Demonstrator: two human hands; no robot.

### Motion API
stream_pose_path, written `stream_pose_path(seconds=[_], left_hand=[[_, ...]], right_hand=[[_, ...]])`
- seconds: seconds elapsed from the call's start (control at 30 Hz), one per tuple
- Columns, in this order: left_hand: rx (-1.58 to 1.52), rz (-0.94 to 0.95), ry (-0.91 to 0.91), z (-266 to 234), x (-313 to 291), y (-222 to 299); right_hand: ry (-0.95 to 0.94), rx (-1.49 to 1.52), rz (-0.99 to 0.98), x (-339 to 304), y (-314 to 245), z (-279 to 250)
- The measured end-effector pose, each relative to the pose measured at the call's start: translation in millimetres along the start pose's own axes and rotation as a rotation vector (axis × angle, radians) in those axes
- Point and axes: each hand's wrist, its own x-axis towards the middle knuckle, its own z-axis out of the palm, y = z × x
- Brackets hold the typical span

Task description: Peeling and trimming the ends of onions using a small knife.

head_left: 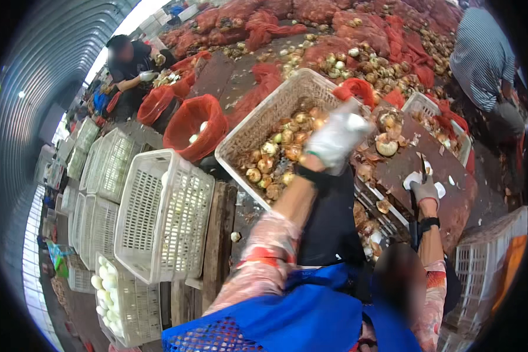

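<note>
My left hand (pixel 338 139), in a whitish glove, is over the right edge of a large dirty white crate (pixel 258 120) of unpeeled onions (pixel 270 158). Motion smears its fingers, and a pale patch at their tips may be an onion or just the glove. My right hand (pixel 426 191), also gloved, is closed around a slim dark tool that looks like a knife (pixel 422 164), above a brown board (pixel 452 202). White onion scraps (pixel 442 189) lie beside it. Between my hands, a cut onion (pixel 386 145) and brown-skinned onions sit on the board's far left part.
Stacked white crates (pixel 164 217) stand at my left, one holding peeled onions (pixel 107 287). Red mesh baskets (pixel 195 126) are farther off, and red net sacks (pixel 317 12) with loose onions cover the back. One person (pixel 129 70) works far left, another (pixel 484 58) far right.
</note>
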Motion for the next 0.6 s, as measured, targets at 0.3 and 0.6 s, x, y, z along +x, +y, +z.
stream_pose_path(seconds=[0.3,0.6], left_hand=[[0.863,-0.342,0.868,-404.2,-236.8,-47.3],[1.501,-0.907,0.673,-507.0,-350.1,-114.2]], right_hand=[[-0.003,-0.077,0.020,-13.3,-26.5,-3.4],[-0.008,-0.010,-0.025,5.2,-11.3,12.8]])
